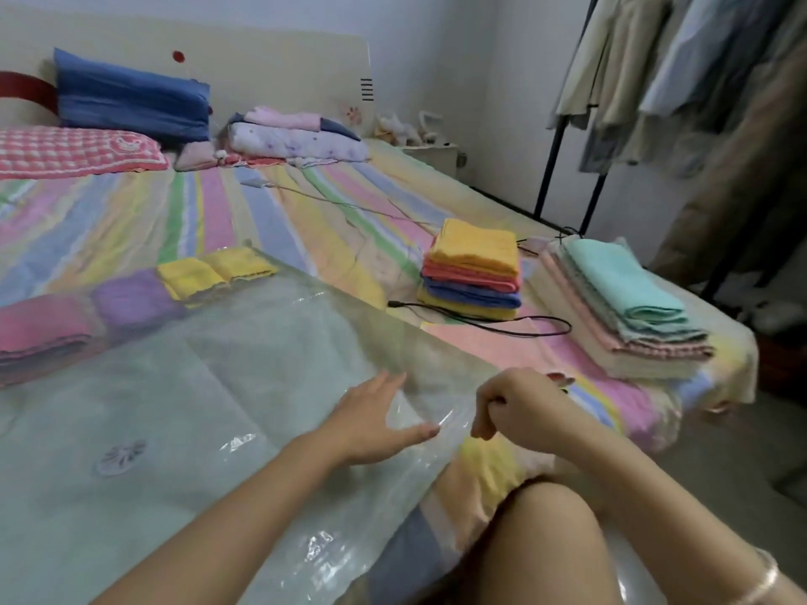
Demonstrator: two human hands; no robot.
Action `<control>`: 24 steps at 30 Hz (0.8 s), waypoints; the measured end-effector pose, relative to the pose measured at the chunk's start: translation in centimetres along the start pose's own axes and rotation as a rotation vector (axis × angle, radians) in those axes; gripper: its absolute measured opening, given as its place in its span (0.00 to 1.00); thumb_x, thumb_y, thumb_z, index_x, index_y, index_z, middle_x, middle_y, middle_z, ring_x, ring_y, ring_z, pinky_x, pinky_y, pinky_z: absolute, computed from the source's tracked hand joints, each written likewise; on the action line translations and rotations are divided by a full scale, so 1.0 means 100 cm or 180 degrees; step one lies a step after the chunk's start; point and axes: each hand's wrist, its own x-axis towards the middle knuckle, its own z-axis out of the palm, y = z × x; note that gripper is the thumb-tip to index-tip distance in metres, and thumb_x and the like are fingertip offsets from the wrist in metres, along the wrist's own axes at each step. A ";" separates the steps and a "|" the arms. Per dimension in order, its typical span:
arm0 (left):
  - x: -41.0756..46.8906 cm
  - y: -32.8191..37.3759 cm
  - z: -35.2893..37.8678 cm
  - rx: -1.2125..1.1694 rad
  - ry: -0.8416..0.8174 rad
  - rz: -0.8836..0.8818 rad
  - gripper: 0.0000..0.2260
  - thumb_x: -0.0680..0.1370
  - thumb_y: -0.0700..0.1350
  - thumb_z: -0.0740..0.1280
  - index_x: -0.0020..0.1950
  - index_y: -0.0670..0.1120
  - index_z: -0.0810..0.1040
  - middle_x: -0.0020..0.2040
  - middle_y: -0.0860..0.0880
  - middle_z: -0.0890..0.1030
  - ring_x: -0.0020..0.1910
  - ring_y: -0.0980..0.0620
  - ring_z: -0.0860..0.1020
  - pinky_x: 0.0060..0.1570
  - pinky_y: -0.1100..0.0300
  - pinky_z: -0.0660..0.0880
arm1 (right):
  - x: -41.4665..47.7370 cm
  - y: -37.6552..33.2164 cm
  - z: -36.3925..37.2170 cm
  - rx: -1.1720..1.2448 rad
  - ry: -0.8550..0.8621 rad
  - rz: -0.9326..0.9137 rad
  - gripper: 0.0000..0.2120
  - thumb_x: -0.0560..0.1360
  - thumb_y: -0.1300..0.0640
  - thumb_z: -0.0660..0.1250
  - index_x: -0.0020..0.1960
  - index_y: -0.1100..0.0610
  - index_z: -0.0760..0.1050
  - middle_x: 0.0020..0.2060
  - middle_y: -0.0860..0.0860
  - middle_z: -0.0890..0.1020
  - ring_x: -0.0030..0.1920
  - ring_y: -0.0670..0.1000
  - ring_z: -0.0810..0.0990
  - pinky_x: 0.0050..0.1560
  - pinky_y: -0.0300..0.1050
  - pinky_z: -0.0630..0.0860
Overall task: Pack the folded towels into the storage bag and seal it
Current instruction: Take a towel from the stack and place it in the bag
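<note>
Clear storage bag [227,386] lies flat over the near-left part of the bed, unsealed as far as one can tell, w/ a round valve [120,458] on its top face toward the left. Inside at its far end, seen thru the plastic, side by side: yellow towels [214,272], a purple towel [131,299], a pink towel [39,329]. Left hand [371,417] rests palm-down on the bag near its right edge, fingers straight, thumb out, gripping nothing. Right hand [519,408] is just beside it, fingers curled tight, and appears to pinch the bag's crinkled edge; exact grip hard to see. Bracelet [762,578] on the right wrist, bare knee [550,530] below the hands. Not yet packed: small towel stack [474,272] (orange on top, then coral, blue, yellow) on the striped sheet [305,211], right of the bag & apart from it. Near the bed's right edge sits a larger towel stack [629,316], mint on top over pink & cream. Black cable [502,323] loops on the sheet just in front of the small stack. At the head end: blue pillow [131,98], pink checked pillow [74,152], folded quilts [297,137] by the headboard [284,63]. Clothes rack [554,159] w/ hanging garments [681,80] stands at far right beside the bed.
</note>
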 end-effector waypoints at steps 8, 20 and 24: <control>0.009 0.008 0.029 0.0831 -0.0047 -0.0140 0.66 0.51 0.83 0.55 0.77 0.50 0.31 0.78 0.40 0.35 0.78 0.44 0.39 0.74 0.39 0.40 | 0.031 0.068 0.017 -0.0063 0.1950 0.1175 0.10 0.74 0.56 0.63 0.55 0.53 0.75 0.56 0.53 0.75 0.60 0.56 0.70 0.49 0.49 0.72; -0.015 0.023 0.011 0.0854 -0.0948 0.1010 0.36 0.74 0.31 0.56 0.79 0.49 0.51 0.80 0.53 0.46 0.78 0.56 0.47 0.76 0.60 0.44 | 0.064 0.112 0.010 0.0313 0.1058 0.1802 0.16 0.70 0.43 0.67 0.37 0.56 0.79 0.40 0.55 0.83 0.44 0.58 0.79 0.46 0.49 0.78; -0.021 -0.001 -0.023 0.0001 -0.1870 0.0617 0.35 0.70 0.37 0.55 0.78 0.54 0.59 0.78 0.60 0.55 0.76 0.62 0.54 0.76 0.62 0.50 | 0.066 0.120 0.004 0.0652 0.0954 0.1979 0.22 0.69 0.40 0.68 0.29 0.57 0.71 0.29 0.54 0.75 0.38 0.58 0.76 0.38 0.47 0.71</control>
